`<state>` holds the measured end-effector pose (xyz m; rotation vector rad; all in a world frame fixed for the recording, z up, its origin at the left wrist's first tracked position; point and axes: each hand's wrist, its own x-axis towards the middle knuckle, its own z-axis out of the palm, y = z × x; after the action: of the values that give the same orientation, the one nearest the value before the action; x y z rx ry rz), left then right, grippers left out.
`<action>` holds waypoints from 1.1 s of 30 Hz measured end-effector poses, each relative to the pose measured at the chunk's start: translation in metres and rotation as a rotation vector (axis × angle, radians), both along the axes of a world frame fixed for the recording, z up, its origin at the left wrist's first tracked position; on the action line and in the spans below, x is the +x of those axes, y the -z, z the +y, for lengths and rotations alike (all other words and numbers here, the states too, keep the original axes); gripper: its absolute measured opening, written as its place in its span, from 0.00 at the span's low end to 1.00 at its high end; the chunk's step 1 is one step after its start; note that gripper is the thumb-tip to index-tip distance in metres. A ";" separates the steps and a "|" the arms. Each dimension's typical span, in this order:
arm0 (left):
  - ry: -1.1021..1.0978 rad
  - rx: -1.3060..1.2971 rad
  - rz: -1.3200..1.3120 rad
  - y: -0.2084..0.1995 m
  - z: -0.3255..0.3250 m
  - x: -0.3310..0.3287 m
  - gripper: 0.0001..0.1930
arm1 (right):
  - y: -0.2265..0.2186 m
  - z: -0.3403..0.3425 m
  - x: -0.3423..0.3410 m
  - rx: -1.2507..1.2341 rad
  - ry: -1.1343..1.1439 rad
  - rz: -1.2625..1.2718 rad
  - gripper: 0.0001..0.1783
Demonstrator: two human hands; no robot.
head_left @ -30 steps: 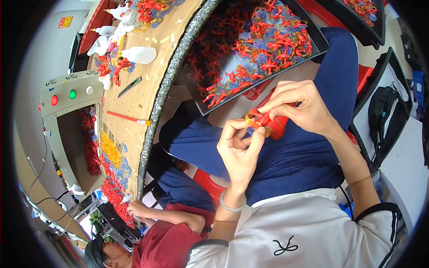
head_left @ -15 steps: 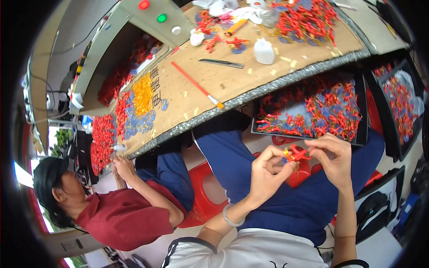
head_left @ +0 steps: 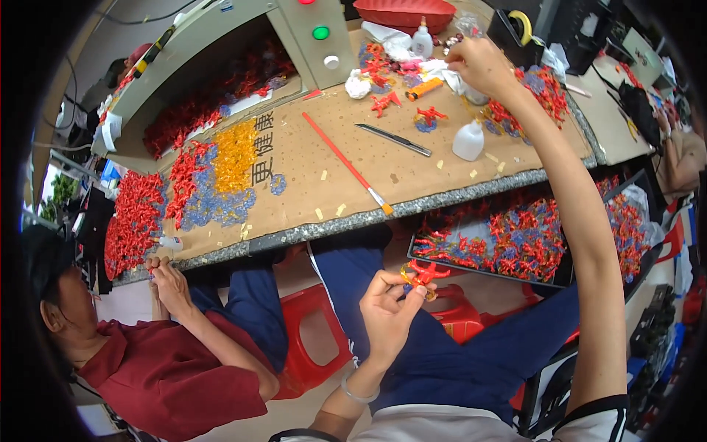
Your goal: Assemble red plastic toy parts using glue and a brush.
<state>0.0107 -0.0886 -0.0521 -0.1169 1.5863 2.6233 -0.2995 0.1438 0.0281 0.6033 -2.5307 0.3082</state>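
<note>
Over my lap, my left hand [head_left: 389,313] pinches a small red plastic figure [head_left: 427,274] with yellow and blue parts between thumb and fingertips. My right hand [head_left: 482,68] is stretched far across the workbench, above crumpled white tissue [head_left: 444,72] and beside a pile of red and blue figures [head_left: 545,96]. Its fingers bend downward; whether they grip anything cannot be made out. A white squeeze bottle [head_left: 421,40] stands just left of that hand, and a second white bottle [head_left: 468,141] stands nearer the bench's front edge.
On the brown-covered bench [head_left: 317,199] lie a red-handled brush [head_left: 346,162], a craft knife [head_left: 394,140] and piles of yellow parts [head_left: 234,158]. A machine [head_left: 313,62] stands behind. A tray of figures [head_left: 515,247] sits below the edge. At left, a co-worker [head_left: 169,353] handles small parts.
My right hand has left the figure and reached forward over the bench. My left hand keeps the figure, slightly further left in view. The whole view has shifted.
</note>
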 end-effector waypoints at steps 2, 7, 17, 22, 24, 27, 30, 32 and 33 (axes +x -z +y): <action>-0.031 0.028 0.000 -0.001 -0.004 -0.001 0.08 | 0.000 -0.015 -0.020 -0.052 -0.101 -0.070 0.09; -0.057 -0.023 -0.068 0.012 -0.015 -0.001 0.07 | -0.011 -0.112 -0.031 0.003 -0.350 -0.282 0.09; -0.101 0.008 -0.020 0.010 -0.010 -0.017 0.08 | 0.007 -0.152 -0.042 -0.114 -0.131 0.637 0.13; -0.233 -0.088 -0.082 0.027 -0.036 -0.009 0.09 | -0.028 -0.152 0.071 -0.830 -0.270 0.129 0.05; -0.148 -0.028 -0.045 0.020 -0.009 -0.019 0.09 | -0.044 -0.096 0.135 -0.832 -0.300 -0.003 0.04; -0.117 -0.078 -0.041 0.022 -0.004 -0.016 0.09 | -0.002 -0.086 0.212 -0.747 -0.129 -0.099 0.05; -0.105 -0.187 -0.028 0.026 0.004 -0.011 0.09 | 0.041 -0.070 0.261 -0.717 -0.157 -0.350 0.06; -0.157 -0.348 0.085 0.027 0.015 -0.010 0.09 | 0.066 -0.064 0.287 -0.936 -0.115 -0.549 0.09; -0.135 -0.344 0.087 0.026 0.020 -0.009 0.09 | 0.073 -0.061 0.296 -1.075 -0.097 -0.616 0.11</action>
<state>0.0013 -0.0685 -0.0782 -0.1343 2.1182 2.4509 -0.0039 0.0823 -0.0447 0.1857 -2.3366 1.9471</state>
